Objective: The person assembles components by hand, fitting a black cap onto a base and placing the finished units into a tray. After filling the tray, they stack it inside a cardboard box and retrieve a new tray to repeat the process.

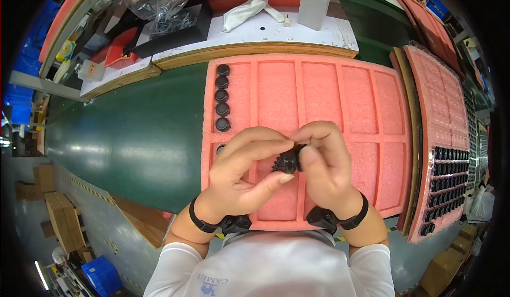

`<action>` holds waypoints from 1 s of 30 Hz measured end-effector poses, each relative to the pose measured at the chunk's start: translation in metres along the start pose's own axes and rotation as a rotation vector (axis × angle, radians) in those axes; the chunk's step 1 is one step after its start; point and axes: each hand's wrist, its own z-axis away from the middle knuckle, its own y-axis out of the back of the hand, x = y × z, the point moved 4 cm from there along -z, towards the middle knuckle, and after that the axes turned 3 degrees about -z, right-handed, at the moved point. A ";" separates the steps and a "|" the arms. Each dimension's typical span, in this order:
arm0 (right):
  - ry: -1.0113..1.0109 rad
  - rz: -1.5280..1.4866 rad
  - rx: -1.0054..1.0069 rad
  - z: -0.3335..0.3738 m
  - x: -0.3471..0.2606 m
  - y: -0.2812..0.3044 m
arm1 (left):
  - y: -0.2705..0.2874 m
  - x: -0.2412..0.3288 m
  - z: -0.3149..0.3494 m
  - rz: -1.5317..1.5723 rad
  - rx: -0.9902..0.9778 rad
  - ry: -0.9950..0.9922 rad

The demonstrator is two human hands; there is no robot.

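In front of my chest, my left hand (238, 174) holds a small black part with a ribbed side (289, 162) between thumb and fingers. My right hand (330, 170) closes on the same part's right end, its thumb and index fingertip pressed there; the fingers hide much of that end. Both hands are above a pink foam tray (321, 98) split into rectangular compartments. Along the tray's left side stands a column of several round black parts (222, 95). One more round part (221, 149) is half covered by my left hand.
The tray lies on a green belt surface (127, 137). A second pink tray (446, 137) with rows of black parts stands at right. Beyond, a white shelf (239, 39) bears a translucent bottle (315, 5), white gloves (249, 11) and a black bin (180, 34) with a plastic bag.
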 end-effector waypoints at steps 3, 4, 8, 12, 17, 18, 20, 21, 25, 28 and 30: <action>-0.048 -0.231 0.085 -0.001 -0.002 0.003 | 0.001 -0.001 0.000 -0.003 0.004 -0.004; -0.048 -0.232 0.086 -0.002 -0.004 0.002 | 0.001 -0.001 0.000 -0.003 0.003 -0.004; -0.148 -0.202 0.119 -0.001 -0.002 0.001 | -0.001 -0.003 0.002 0.085 0.008 0.039; -0.012 -0.257 -0.008 -0.004 0.003 0.005 | 0.001 -0.005 0.003 0.100 0.042 0.066; 0.021 -0.044 0.010 -0.005 0.002 0.007 | 0.004 -0.006 0.003 0.060 0.073 0.055; 0.048 0.020 0.015 -0.006 0.001 0.006 | 0.005 -0.007 0.002 0.058 0.062 0.062; 0.077 0.084 0.018 -0.009 0.001 0.007 | 0.005 -0.008 0.002 0.055 0.053 0.067; 0.114 0.114 0.018 -0.010 0.000 0.007 | 0.005 -0.009 0.003 0.101 0.052 0.097; 0.160 0.172 0.018 -0.011 -0.003 0.006 | 0.005 -0.013 0.003 0.184 0.039 0.152; 0.104 0.170 0.018 -0.011 -0.004 0.007 | 0.003 -0.015 0.002 0.169 0.016 0.144; 0.047 0.232 0.041 -0.015 -0.007 0.010 | -0.002 -0.017 0.000 0.266 0.077 0.197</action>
